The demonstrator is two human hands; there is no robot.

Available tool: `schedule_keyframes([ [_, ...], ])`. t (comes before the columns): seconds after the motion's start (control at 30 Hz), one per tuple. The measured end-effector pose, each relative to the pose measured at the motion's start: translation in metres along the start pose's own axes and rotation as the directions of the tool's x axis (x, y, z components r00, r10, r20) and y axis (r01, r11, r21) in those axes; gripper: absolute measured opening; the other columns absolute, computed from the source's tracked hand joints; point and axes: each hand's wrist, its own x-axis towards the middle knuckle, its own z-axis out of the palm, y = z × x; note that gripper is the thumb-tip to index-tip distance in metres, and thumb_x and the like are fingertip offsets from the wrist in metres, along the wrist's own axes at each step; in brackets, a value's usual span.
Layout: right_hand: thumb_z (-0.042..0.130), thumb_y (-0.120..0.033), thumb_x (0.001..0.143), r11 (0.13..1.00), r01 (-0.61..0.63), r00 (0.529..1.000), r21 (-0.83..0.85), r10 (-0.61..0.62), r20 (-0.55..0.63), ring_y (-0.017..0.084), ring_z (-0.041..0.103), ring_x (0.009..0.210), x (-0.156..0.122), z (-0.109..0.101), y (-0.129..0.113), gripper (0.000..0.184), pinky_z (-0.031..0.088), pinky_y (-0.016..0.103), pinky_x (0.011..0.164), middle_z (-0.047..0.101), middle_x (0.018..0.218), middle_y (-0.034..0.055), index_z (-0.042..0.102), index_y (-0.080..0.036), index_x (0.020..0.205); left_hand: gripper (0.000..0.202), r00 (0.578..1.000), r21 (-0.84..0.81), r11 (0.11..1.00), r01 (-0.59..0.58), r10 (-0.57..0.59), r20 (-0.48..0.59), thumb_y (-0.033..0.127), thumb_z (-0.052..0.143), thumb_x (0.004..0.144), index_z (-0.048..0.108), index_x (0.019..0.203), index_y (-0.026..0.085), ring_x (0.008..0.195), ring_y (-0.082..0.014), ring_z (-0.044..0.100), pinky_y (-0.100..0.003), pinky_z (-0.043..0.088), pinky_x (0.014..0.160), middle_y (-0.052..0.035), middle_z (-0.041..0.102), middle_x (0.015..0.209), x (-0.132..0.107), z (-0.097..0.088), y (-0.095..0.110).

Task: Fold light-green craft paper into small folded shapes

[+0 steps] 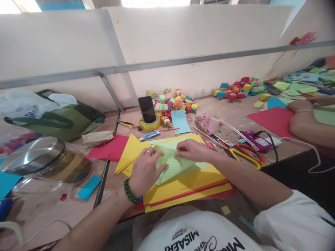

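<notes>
A sheet of light green paper (171, 164) lies in front of me on a stack of yellow paper (183, 186), with red sheets showing between the layers. My left hand (145, 169), with a green bead bracelet (130, 191) at the wrist, is at the sheet's left edge. Its thumb lies over the paper and the other fingers curl at the edge. From the right, my right hand (192, 150) pinches the sheet near its top edge, fingertips bent inward. Part of the paper is hidden under both hands.
Folded paper cubes (170, 104) are piled behind a phone (147, 109) standing on a tape roll (150, 123). Scissors (225, 141) and a pink glue gun (206, 123) lie to the right, near a co-worker's arms (306, 118). A glass jar (75, 160) stands at left.
</notes>
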Motion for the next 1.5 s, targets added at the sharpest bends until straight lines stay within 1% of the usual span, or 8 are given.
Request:
schedule_keyframes([
  [0.1,0.057,-0.029,0.083,0.986,0.039,0.999,-0.160,-0.042,-0.012,0.013,0.050,0.058,-0.015,-0.009,-0.022,0.017,0.030,0.025,0.056,0.060,0.061,0.0001,0.066,-0.019,0.073,0.038,0.993,0.055,0.995,-0.086,0.090,-0.074,0.037,0.074,0.073,0.069,0.108,0.022,0.106,-0.0325,0.056,-0.048,0.038,0.094,-0.0123,0.064,0.114,0.014,-0.017,0.004],
  [0.27,0.051,-0.036,0.090,0.950,0.223,0.938,-0.220,-0.271,-0.218,0.024,0.062,0.088,-0.038,-0.016,-0.024,0.022,0.044,0.034,0.077,0.069,0.088,0.0096,0.068,-0.021,0.094,0.015,0.962,-0.364,0.930,-0.050,0.143,0.233,0.026,0.063,0.078,0.071,0.067,0.019,0.066,-0.0169,0.059,-0.029,0.043,0.070,-0.0016,0.067,0.066,0.037,-0.022,0.007],
  [0.43,0.067,-0.061,0.073,0.900,0.348,0.620,0.262,-0.011,-0.784,0.030,0.051,0.122,-0.056,-0.023,-0.013,0.067,0.044,0.042,0.097,0.059,0.127,0.0109,0.051,-0.027,0.128,0.026,0.993,-0.718,0.687,0.112,-0.046,0.111,0.040,0.066,0.074,0.066,0.061,0.017,0.058,-0.0136,0.052,-0.025,0.038,0.055,0.0005,0.061,0.059,0.043,-0.014,0.012],
  [0.47,0.069,-0.065,0.067,0.835,0.386,0.626,0.393,0.076,-0.777,0.030,0.054,0.120,-0.056,-0.021,-0.013,0.074,0.047,0.041,0.094,0.061,0.125,0.0106,0.051,-0.027,0.128,0.029,0.990,-0.771,0.622,0.136,-0.065,0.122,0.043,0.067,0.072,0.066,0.062,0.016,0.057,-0.0128,0.050,-0.024,0.037,0.053,0.0008,0.059,0.058,0.043,-0.010,0.015],
  [0.57,0.078,-0.066,0.051,0.569,0.323,0.818,0.756,0.235,-0.526,0.030,0.066,0.094,-0.051,-0.005,-0.014,0.080,0.054,0.040,0.077,0.071,0.100,0.0090,0.058,-0.024,0.115,0.034,0.978,-0.863,0.460,0.207,-0.092,0.185,0.048,0.072,0.068,0.064,0.061,0.016,0.053,-0.0102,0.045,-0.023,0.035,0.050,0.0019,0.055,0.056,0.043,0.002,0.026],
  [0.63,0.086,-0.054,0.045,0.434,0.231,0.856,0.871,0.334,-0.394,0.027,0.068,0.078,-0.046,0.007,-0.011,0.078,0.055,0.039,0.070,0.072,0.088,0.0061,0.060,-0.021,0.111,0.034,0.965,-0.890,0.375,0.260,-0.092,0.244,0.048,0.075,0.063,0.065,0.062,0.015,0.053,-0.0094,0.046,-0.022,0.037,0.050,0.0019,0.057,0.057,0.043,0.008,0.033],
  [0.97,0.089,-0.030,0.049,0.359,0.251,0.782,0.899,0.473,-0.407,0.020,0.067,0.067,-0.041,0.024,0.008,0.053,0.057,0.035,0.065,0.073,0.080,0.0015,0.064,-0.019,0.095,0.032,0.933,-0.915,0.194,0.355,-0.130,0.335,0.043,0.081,0.057,0.070,0.067,0.015,0.058,-0.0101,0.053,-0.021,0.043,0.055,0.0002,0.066,0.063,0.039,0.025,0.032],
  [1.5,0.090,-0.028,0.046,0.292,0.293,0.748,0.910,0.523,-0.408,0.018,0.068,0.064,-0.040,0.027,0.000,0.050,0.058,0.031,0.063,0.074,0.078,0.0021,0.070,-0.017,0.091,0.034,0.975,-0.910,0.356,0.215,-0.139,0.176,0.048,0.073,0.067,0.073,0.067,0.014,0.059,-0.0136,0.057,-0.024,0.048,0.058,-0.0032,0.069,0.065,0.036,0.022,0.033],
])
